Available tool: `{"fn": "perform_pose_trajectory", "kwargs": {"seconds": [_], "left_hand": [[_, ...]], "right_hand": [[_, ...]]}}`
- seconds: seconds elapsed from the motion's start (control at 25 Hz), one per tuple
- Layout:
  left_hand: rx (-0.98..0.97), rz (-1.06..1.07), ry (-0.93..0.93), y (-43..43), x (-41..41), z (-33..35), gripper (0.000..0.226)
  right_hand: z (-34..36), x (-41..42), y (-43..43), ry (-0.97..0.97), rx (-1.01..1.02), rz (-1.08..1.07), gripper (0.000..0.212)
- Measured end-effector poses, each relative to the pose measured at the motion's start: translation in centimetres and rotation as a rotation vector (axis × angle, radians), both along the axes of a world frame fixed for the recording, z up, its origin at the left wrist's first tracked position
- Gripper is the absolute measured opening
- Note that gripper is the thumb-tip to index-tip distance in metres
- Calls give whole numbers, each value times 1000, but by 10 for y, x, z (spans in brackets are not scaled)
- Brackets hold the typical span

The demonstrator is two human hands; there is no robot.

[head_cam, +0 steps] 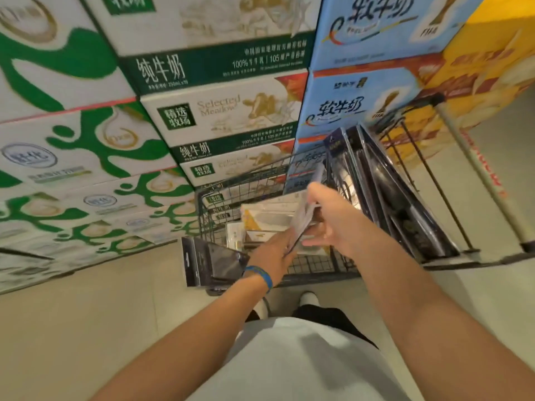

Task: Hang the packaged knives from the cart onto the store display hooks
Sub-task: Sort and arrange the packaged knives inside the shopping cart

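Pick-up step: left hand (270, 256) and right hand (330, 224) pinch 1 pale, blurred knife pack (305, 217) over the black wire cart (220, 183) at 12 o'clock; next, lift clear toward unseen hooks.

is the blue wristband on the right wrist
No, the blue wristband sits on the left wrist, behind the left hand gripping a package over the cart.
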State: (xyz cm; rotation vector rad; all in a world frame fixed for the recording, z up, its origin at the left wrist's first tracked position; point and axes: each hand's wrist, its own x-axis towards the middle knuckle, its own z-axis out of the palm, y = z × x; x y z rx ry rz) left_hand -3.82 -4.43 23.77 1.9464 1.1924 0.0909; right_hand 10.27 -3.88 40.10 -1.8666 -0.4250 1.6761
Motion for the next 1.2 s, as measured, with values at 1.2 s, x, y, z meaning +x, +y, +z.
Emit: {"fn": "perform_pose_trajectory", "kwargs": {"seconds": [1.2], "left_hand": [[142, -420, 982, 42, -65, -34, 38]], "right_hand": [[-215, -98, -52, -153, 35, 842, 48]]}}
